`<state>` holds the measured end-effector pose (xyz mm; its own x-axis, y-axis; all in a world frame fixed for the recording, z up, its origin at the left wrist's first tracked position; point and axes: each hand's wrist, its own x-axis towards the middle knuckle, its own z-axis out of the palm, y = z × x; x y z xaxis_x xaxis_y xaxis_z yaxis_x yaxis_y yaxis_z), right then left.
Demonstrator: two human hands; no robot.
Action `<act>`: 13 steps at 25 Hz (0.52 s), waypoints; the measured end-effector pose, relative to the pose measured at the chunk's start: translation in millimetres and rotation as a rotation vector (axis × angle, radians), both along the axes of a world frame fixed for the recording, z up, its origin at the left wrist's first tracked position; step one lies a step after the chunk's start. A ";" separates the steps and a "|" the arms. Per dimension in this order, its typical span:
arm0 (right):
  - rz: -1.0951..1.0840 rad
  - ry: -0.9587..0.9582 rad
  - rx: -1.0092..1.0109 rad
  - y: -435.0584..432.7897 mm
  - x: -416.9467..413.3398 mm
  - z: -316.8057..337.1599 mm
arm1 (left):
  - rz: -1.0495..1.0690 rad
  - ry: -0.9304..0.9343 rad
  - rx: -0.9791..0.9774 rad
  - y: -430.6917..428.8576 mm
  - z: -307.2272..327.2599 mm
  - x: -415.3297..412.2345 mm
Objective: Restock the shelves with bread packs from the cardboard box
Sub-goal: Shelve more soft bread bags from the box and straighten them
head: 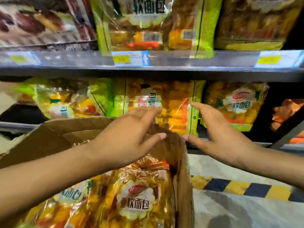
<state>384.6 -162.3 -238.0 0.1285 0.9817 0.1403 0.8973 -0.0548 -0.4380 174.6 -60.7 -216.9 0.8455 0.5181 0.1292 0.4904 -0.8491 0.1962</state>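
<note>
Bread packs (pixel 134 199): lower centre of frame, inside cardboard box (pixel 185 171) | handling: likely light, soft, crushable, slick film; take by both side edges | left hand (pixel 130 134): fingers extended, empty, over box rim | right hand (pixel 220 129): fingers extended, empty, before shelved pack (pixel 174 112), contact unclear

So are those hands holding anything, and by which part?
Nothing: the left hand and right hand are both open, fingers straight, near a shelf pack.
</note>
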 end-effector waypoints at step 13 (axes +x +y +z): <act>0.084 -0.082 -0.975 71.9 -148.1 -89.2 | 0.469 0.489 -0.256 67.5 -123.5 -187.1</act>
